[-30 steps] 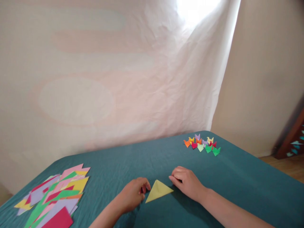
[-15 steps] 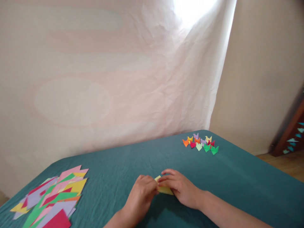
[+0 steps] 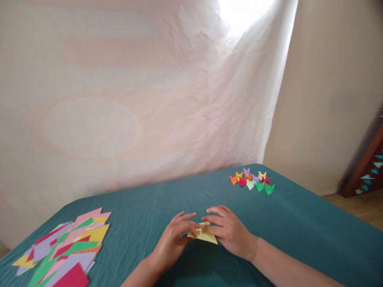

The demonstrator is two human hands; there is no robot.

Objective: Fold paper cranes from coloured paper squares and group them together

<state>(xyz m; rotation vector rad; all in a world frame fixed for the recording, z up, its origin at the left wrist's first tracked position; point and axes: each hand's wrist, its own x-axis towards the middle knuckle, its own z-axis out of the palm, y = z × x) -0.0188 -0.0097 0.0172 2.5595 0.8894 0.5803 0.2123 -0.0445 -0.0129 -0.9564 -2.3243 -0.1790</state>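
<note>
A small folded piece of yellow paper (image 3: 206, 236) is held between my two hands, over the near middle of the table. My left hand (image 3: 177, 235) pinches its left end between thumb and fingers. On the other side, my right hand (image 3: 229, 233) grips the right part, with the upper fingers raised and the thumb hidden behind the hand. The fingers cover part of the paper's upper edge, so its full fold cannot be seen.
A loose pile of coloured paper sheets (image 3: 72, 249) lies on the left of the dark green tablecloth (image 3: 143, 215). Several small folded paper birds (image 3: 250, 184) stand at the far right. A pale cloth (image 3: 167, 119) hangs behind the table.
My left hand has shifted slightly left and its fingers have loosened and spread. More of the yellow paper shows between the hands. My right fingers have risen a little.
</note>
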